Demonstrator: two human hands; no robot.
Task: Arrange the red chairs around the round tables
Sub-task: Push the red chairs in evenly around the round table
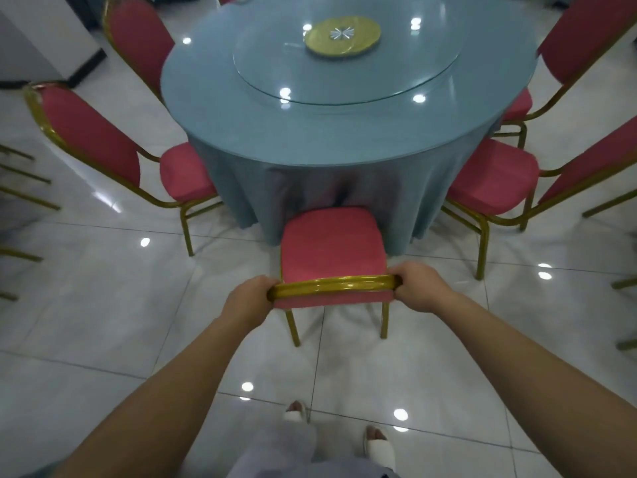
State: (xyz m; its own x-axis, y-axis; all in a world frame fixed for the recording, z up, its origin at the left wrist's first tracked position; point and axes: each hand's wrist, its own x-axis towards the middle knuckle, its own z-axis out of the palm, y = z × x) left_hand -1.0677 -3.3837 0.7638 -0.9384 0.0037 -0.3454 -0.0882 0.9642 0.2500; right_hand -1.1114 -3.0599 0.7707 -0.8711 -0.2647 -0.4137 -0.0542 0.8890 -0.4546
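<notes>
**When the red chair sits this square to the tabletop, it's just a straight push**

Since the chair is in the lower middle of the frame with its back toward the camera, everything comes down to one line: hands at the bottom, seat above them, round blue tabletop above that. All three stack up pretty much dead centre.

The gold rail on top of the backrest runs left to right across the frame. The left hand is wrapped around its left end and the right hand around its right end, fingers curled over the tube on both sides. Neither hand looks nearer the table than the other, so the grip is even.

The front edge of the seat is right up against the hanging tablecloth, maybe pressing into it. I can't tell whether the front legs are under the cloth. Only the two back legs show, and both look planted on the tiled floor.

The chair on the left and the chair on the right are both angled in toward the table, each well apart from this one, so the slot is open.

My guess is that any remaining move goes up-frame along that centre line, with equal push from both hands. If one side pushes harder, the seat will probably swing toward a neighbour.
</notes>
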